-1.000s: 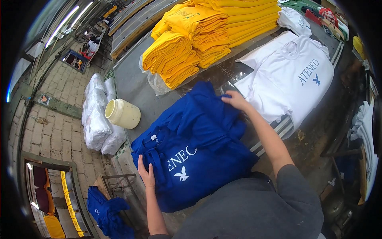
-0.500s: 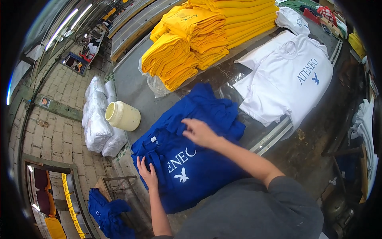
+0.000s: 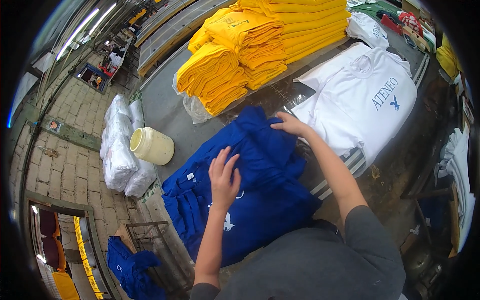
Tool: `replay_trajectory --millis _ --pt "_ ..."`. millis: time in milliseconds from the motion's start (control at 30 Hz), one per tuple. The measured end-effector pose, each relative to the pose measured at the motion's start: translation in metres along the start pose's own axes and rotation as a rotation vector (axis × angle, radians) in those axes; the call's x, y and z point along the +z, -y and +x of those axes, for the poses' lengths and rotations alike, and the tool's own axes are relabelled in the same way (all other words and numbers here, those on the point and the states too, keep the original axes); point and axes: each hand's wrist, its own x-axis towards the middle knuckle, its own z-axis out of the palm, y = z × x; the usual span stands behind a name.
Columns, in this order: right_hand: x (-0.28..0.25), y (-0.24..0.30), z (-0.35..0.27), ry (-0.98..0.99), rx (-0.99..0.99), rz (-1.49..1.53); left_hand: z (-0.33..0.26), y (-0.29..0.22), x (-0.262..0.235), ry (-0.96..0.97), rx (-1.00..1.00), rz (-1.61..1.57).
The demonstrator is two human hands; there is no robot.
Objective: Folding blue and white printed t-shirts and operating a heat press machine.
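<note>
blue shirts (image 3: 260, 200) lie stacked on the grey table (image 3: 165, 115) right below me. my left hand (image 3: 223, 176) rests flat on the top one, fingers spread; my right hand (image 3: 290, 124) pinches its far folded edge. a small white label (image 3: 190, 176) shows at the stack's left edge. cream plastic jar (image 3: 152, 146) stands left, bagged white bundles (image 3: 120, 145) beyond it, yellow shirt stacks (image 3: 235, 60) behind.

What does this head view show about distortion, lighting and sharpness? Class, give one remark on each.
Head view, distortion: a black fisheye rim rings the frame, and the table edge and brick floor bow toward it. Head view, lighting: bright and even, with long ceiling lights glaring at upper left. Head view, sharpness: the left hand, right hand and blue shirts are crisp.
</note>
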Motion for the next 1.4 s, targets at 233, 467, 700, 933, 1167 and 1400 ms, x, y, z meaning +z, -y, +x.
replay_trajectory --millis 233,467,700,933,1167,1400 --pt "0.059 0.091 -0.029 -0.18 -0.336 -0.062 -0.011 0.031 0.064 0.112 -0.643 -0.659" --pt "0.203 0.071 -0.072 -0.227 -0.37 -0.19 0.002 0.081 0.045 0.213 -1.164 -1.479" --pt "0.157 0.097 -0.129 0.439 -0.504 -0.273 0.008 0.093 0.067 0.13 -0.806 -0.67" --pt "0.11 0.072 -0.086 -0.378 -0.663 -0.671 0.029 0.059 0.054 -0.118 -0.543 -0.316" --pt "0.168 0.052 -0.155 0.027 -0.62 -1.084 0.019 0.072 0.058 -0.141 -0.452 0.094" --pt "0.165 0.038 -0.16 0.15 -0.67 -1.16 0.011 0.033 0.068 0.084 -0.042 0.243"
